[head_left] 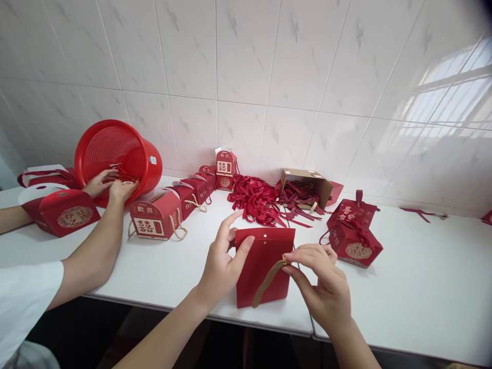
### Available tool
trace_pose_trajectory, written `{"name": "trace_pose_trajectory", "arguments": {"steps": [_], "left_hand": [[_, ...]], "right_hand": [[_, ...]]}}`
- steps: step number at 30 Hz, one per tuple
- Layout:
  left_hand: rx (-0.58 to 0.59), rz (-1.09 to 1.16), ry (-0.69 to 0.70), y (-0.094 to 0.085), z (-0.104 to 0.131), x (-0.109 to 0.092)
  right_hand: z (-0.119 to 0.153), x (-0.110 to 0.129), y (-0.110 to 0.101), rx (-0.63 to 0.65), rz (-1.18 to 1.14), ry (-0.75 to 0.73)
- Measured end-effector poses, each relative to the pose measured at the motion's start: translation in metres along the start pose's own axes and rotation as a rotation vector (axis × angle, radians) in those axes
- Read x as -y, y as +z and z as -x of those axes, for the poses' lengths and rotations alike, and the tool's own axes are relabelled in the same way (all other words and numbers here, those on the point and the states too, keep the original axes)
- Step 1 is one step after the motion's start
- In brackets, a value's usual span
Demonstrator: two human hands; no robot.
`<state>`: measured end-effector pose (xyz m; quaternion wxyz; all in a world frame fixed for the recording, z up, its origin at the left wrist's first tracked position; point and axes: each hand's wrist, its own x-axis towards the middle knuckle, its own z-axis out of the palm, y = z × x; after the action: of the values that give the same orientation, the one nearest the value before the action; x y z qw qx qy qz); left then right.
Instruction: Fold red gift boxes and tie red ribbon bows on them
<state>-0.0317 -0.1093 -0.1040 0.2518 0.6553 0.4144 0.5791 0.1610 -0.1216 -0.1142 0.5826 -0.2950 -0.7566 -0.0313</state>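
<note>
A plain red paper gift box (261, 277) stands upright at the table's front edge, with two small holes near its top edge. My left hand (225, 261) grips its upper left corner, thumb on the front face and index finger raised. In front of the box's right side, my right hand (321, 279) pinches the end of a gold-brown ribbon strap (269, 282) between thumb and fingertips. A small gold fitting shows at the pinch, and the strap's loose end hangs down across the box face.
Behind the box lie a heap of red ribbons (255, 200) and an open carton (326, 189) of darker straps. Red gift boxes (355, 236) stand at right; others (154, 215) line the left. A co-worker's hands (121, 189) reach into a red basket (111, 128).
</note>
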Motion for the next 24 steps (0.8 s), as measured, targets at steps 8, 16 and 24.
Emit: {"name": "trace_pose_trajectory", "arguments": {"steps": [8, 16, 24], "left_hand": [[0.004, -0.021, 0.031, 0.003, -0.005, 0.008], [0.041, -0.075, 0.105, 0.006, -0.006, 0.013], [0.082, 0.078, 0.021, 0.009, -0.004, 0.017]], "right_hand": [[0.003, -0.013, 0.027, 0.017, -0.227, 0.297], [0.005, -0.017, 0.043, -0.015, -0.330, 0.348], [0.005, -0.017, 0.044, -0.015, -0.276, 0.313]]}}
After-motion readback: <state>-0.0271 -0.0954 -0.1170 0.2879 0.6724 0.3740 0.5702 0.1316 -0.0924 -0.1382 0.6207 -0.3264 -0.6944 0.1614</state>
